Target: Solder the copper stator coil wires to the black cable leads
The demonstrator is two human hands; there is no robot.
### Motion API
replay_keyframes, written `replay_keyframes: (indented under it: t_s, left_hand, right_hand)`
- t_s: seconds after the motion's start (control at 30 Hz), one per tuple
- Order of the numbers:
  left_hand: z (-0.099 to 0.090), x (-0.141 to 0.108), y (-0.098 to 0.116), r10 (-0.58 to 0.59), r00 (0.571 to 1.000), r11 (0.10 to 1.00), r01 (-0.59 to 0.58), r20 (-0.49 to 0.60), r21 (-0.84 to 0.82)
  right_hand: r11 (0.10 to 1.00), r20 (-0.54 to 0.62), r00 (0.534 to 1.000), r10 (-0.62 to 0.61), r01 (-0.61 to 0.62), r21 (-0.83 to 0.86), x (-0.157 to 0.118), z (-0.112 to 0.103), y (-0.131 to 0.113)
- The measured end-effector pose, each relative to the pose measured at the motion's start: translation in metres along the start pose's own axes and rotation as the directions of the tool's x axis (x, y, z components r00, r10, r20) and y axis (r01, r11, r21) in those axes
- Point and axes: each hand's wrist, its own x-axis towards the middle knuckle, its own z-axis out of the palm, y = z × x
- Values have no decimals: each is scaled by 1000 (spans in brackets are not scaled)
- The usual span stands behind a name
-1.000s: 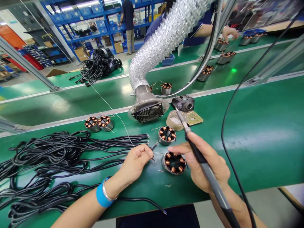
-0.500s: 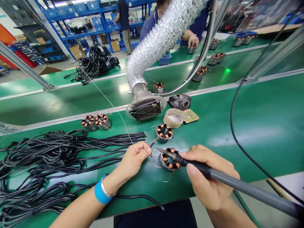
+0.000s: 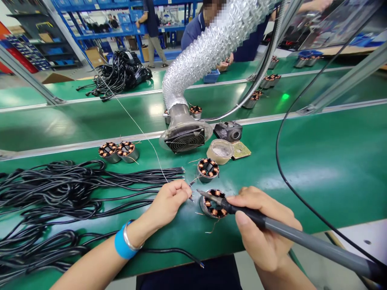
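A soldering iron (image 3: 305,235) held over a coil ring (image 3: 206,210)

In the head view, the person's right hand (image 3: 267,225) grips the soldering iron, thumb and forefinger near its metal end. The tip reaches past the coil ring toward the left hand (image 3: 171,200), just short of its fingers. The left hand pinches a thin pale wire (image 3: 143,134) that runs up and away; a black wire end (image 3: 191,198) pokes out by the fingertips. The coil ring sits on the green table (image 3: 317,169) between the hands, with a second coil ring (image 3: 208,173) just behind it. Farther back stand a pale bowl (image 3: 220,153) and a fan (image 3: 186,141) below a silver hose (image 3: 196,66). Black cables (image 3: 69,185) lie at the left.
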Motion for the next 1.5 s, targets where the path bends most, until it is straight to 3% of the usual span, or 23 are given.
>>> replay_keyframes:
  t_s: [0.33, 0.63, 0.87, 1.13, 1.5]
  left_hand:
    - [1, 1, 0, 24, 1000, 1000, -24, 6, 4]
    - [0, 1, 2, 72, 997, 997, -72, 14, 5]
    - [0, 0, 4, 31, 999, 999, -32, 18, 17]
    - [1, 0, 4, 18, 1000, 1000, -17, 18, -8]
    - [2, 0, 8, -74, 997, 995, 76, 30, -57]
  right_hand:
    - [998, 45, 998, -50, 52, -37, 2, 6, -7]
    - [964, 72, 967, -246, 252, -86, -3, 12, -6]
    - [985, 32, 988, -153, 155, -77, -5, 5, -11]
    - [990, 45, 990, -133, 135, -51, -6, 5, -13]
    - [939, 69, 940, -333, 338, -60, -5, 10, -2]
